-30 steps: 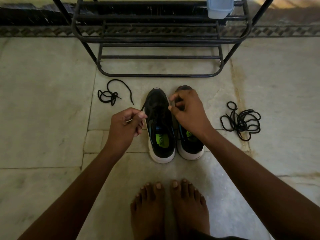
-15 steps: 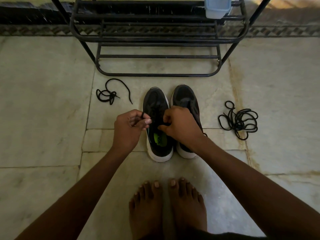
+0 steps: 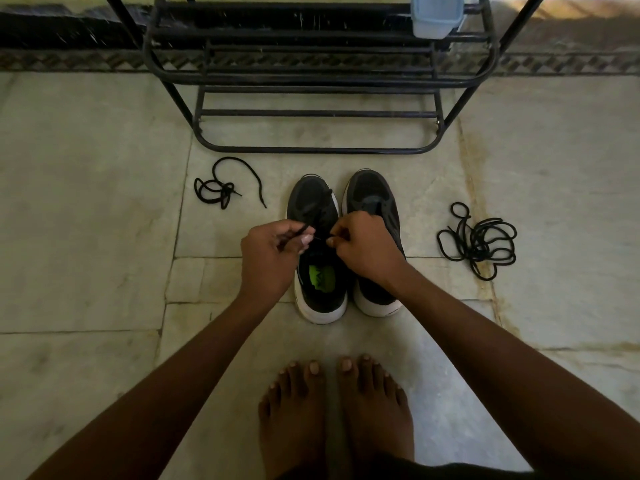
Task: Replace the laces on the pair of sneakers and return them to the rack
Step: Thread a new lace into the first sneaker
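The pair of sneakers stands side by side on the stone floor (image 3: 104, 202), toes toward the rack (image 3: 311, 112). The left sneaker (image 3: 317, 209) is black with a white sole and a green patch on its insole; the right sneaker (image 3: 372, 197) matches it, its heel half hidden by a wrist. Over the left sneaker's tongue, the left hand (image 3: 268, 256) pinches one end of a black lace (image 3: 298, 232) in curled fingers, and the right hand (image 3: 363, 247) pinches its other end. A loose lace (image 3: 221, 188) lies left of the sneakers, a tangled bundle of laces (image 3: 479, 239) well to the right. The black metal rack holds a pale blue container (image 3: 434, 15). Bare feet (image 3: 332, 410) stand just behind the sneakers.
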### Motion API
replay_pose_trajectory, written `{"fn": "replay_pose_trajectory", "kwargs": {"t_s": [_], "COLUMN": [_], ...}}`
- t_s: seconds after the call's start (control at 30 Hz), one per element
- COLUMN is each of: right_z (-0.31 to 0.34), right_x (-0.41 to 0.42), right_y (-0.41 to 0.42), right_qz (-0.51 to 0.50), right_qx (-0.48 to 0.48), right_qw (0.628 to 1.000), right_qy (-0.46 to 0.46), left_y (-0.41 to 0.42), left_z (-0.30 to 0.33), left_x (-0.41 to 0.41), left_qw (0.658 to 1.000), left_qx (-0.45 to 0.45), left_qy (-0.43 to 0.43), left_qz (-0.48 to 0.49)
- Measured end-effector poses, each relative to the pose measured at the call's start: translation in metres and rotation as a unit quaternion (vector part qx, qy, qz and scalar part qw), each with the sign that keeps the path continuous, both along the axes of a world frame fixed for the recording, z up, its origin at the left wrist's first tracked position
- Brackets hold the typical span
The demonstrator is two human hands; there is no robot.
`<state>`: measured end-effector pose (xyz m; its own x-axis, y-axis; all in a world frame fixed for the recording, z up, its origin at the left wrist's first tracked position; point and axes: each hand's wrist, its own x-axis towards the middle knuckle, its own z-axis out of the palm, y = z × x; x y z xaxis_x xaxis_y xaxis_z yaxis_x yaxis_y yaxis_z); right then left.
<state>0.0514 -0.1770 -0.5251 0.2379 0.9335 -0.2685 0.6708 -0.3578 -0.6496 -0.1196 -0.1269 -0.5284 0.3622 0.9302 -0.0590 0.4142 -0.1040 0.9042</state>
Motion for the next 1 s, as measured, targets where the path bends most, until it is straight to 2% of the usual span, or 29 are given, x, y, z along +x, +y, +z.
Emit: {"fn": "replay_pose_trajectory", "kwargs": {"t_s": [0.2,0.77,1.0], "right_z": [0.005,-0.003,0.002], "right_x": [0.011,0.014,0.019], "right_y": [0.002,0.0,0.0], "right_qz": [-0.041,-0.033,-0.026], "right_qx": [-0.028,-0.024,-0.029], "right_qw": [0.996,0.994,0.99], "right_qy": [0.067,0.1,0.135], "left_y": [-0.003,-0.011,-0.013], "left_z": [0.0,-0.003,-0.008], "left_x": [0.009,0.019,0.018], "left_qw": [0.999,0.995,0.995], "left_qx": [0.024,0.086,0.094], "left_qy": [0.023,0.049,0.036], "left_qz": [-0.009,-0.013,-0.028]}}
